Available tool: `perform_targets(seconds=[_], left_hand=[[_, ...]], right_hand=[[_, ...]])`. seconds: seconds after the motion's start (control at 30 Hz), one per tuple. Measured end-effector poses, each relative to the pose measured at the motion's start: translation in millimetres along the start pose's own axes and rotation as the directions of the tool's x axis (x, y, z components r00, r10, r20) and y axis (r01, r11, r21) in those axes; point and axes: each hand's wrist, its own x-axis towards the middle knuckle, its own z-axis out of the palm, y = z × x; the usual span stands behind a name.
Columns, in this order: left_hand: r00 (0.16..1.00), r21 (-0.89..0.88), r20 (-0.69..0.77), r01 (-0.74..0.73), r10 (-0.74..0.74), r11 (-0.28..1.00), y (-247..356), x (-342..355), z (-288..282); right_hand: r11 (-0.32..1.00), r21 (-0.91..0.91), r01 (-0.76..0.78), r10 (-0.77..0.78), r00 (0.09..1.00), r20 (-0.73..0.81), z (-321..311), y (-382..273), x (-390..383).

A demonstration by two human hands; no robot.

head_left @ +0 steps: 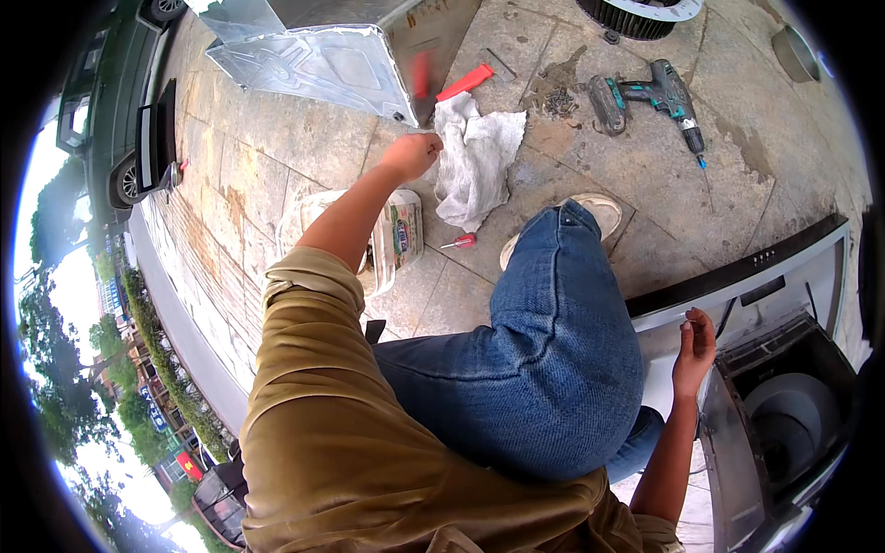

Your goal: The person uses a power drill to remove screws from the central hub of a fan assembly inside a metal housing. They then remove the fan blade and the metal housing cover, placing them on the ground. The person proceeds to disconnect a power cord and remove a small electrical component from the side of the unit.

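My left hand reaches out at upper centre, its fingers closed beside the left edge of a crumpled grey-white cloth on the paving. What the fingers pinch, if anything, is hidden. At right, my right hand is raised beside a metal appliance housing with a round fan opening. Its fingers are curled together; anything between them is too small to name. Beneath my left forearm stands a white plastic bucket, partly covered. A small red-handled screwdriver lies below the cloth.
A cordless drill lies at upper right near small dark loose pieces. A bent sheet-metal panel and a red-handled tool lie beyond the cloth. Farther back are a black fan wheel and a metal ring. Parked vehicles stand left.
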Motion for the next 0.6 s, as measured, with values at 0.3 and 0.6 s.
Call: perform_targets(seconds=[0.3,0.6], left_hand=[[0.841,0.295,0.541,-0.175,-0.013,0.939,53,-80,123],[0.905,0.160,0.413,-0.187,0.106,0.969,83,-46,108]], right_hand=[[0.998,0.047,-0.046,0.045,0.999,0.011,0,-6,-8],[0.973,0.199,-0.112,0.103,0.993,0.058,25,-21,-2]])
